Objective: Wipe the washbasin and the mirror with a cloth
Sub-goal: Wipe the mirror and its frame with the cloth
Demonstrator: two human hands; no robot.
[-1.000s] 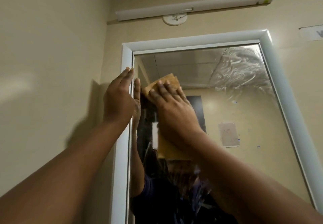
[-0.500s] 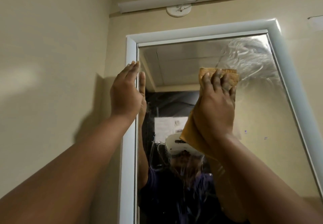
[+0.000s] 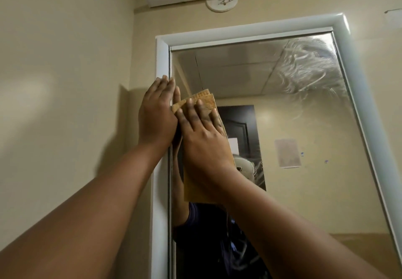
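Her flat right hand (image 3: 204, 139) pressed the cloth (image 3: 204, 101) to the mirror (image 3: 293, 148); the smeared corner lay up-right, while her left hand (image 3: 156, 113) rested flat, empty, on the frame (image 3: 162, 61).

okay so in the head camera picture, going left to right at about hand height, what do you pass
Beige side wall → left hand resting flat on the white mirror frame → tan cloth pressed under the right hand → clear mirror glass → the frame's right edge → back wall.

Forearms: both bare, no sleeves reaching the wrists.
Hands: left hand (image 3: 157, 115) and right hand (image 3: 204, 141) ungloved, no rings or watch visible.
Reflection: dark purple short sleeve (image 3: 193, 213).
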